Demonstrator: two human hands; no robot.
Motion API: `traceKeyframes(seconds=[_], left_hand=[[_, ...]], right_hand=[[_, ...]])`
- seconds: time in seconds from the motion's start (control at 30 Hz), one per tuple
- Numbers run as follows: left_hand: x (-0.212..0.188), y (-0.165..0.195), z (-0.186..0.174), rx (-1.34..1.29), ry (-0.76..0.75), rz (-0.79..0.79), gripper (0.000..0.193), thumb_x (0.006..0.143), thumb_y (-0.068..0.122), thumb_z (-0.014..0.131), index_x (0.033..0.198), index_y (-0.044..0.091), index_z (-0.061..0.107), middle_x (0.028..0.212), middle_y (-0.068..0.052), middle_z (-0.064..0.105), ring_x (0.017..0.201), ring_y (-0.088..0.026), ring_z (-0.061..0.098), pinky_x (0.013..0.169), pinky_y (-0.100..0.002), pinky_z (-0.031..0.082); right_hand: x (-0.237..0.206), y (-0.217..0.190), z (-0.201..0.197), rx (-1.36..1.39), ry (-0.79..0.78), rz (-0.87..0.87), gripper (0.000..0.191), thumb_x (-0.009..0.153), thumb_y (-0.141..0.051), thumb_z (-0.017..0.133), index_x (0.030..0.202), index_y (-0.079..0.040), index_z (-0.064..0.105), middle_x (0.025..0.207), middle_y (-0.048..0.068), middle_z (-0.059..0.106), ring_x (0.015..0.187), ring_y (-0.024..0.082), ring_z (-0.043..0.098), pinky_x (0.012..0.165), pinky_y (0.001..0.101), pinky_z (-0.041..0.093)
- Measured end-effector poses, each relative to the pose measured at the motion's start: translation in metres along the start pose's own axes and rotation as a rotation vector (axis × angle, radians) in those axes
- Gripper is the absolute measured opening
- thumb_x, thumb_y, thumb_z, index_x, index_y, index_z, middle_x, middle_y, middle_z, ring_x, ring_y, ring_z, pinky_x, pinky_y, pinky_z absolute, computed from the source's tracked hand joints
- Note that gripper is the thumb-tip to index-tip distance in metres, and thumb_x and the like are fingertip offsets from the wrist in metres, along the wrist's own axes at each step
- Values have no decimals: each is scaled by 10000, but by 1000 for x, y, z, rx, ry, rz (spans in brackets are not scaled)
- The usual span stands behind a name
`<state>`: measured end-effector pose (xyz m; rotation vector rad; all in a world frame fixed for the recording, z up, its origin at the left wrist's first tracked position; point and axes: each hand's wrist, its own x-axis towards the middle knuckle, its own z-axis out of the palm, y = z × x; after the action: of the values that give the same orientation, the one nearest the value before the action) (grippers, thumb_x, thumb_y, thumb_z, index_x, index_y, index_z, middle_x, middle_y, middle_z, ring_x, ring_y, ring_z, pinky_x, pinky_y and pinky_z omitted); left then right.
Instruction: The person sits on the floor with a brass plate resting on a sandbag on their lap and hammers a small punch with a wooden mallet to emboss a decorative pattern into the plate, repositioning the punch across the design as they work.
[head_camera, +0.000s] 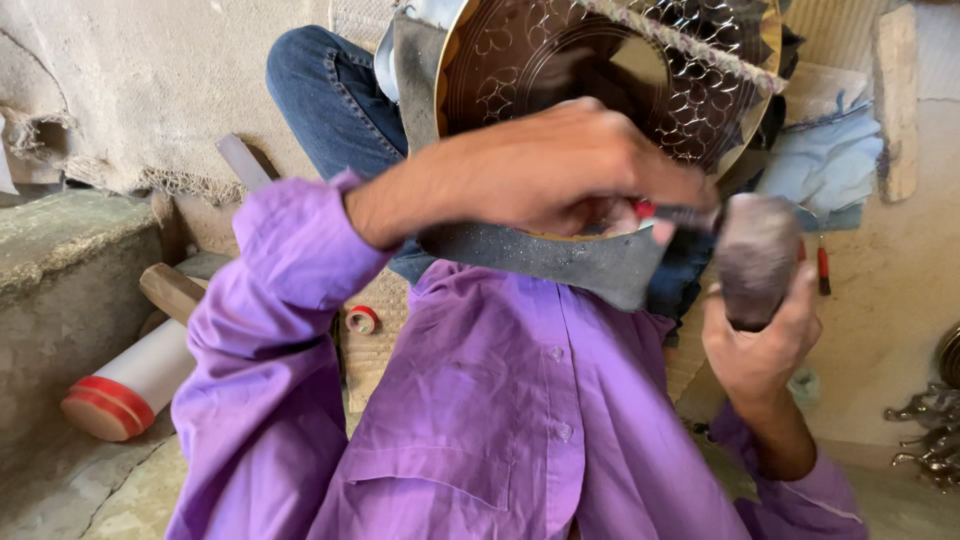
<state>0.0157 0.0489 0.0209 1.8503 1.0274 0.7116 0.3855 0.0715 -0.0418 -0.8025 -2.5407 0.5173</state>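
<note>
A round brass plate (520, 60) with engraved leaf and scale patterns rests tilted on my lap, above a dark grey pad (560, 258). My left hand (560, 170) reaches across in a purple sleeve and pinches a thin metal chisel (685, 214) with a red part, its tip at the plate's lower edge. My right hand (765, 350) grips a dark, rounded mallet (755, 255) held right beside the chisel's end. The chisel's tip is hidden behind my fingers. My blue-jeaned knee (330, 90) shows beyond the plate.
A white roll with a red end (130, 385) and a wooden block (170, 290) lie at the left by a stone ledge (60, 270). A small red ring (361, 320), blue cloth (825, 150), a red-handled tool (823, 268) and metal pieces (930, 430) are around.
</note>
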Motion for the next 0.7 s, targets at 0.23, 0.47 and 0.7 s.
traceKeyframes(seconds=[0.23,0.47,0.7], left_hand=[[-29,9,27,1,600,-95,464,967,86,767,1375,109,547,1124,-120,725,996,-317,723,805,-404,551],[-34,2,32,-39,559,-107,448,1013,70,769,1407,113,561,1112,-92,736,980,-283,740,804,-378,566],[-36,17,49,38,764,-163,495,970,0,723,1415,109,535,1210,-80,722,1047,-282,723,884,-352,588]], right_hand=[[22,25,-21,-87,-108,28,948,887,109,780,1661,-43,255,1048,244,637,887,378,677,814,463,540],[68,12,-48,337,-200,217,792,926,152,723,1557,-69,297,1023,148,610,878,246,639,870,361,559],[147,1,-54,512,-407,186,758,890,162,669,1544,20,313,1001,111,599,817,174,621,748,290,538]])
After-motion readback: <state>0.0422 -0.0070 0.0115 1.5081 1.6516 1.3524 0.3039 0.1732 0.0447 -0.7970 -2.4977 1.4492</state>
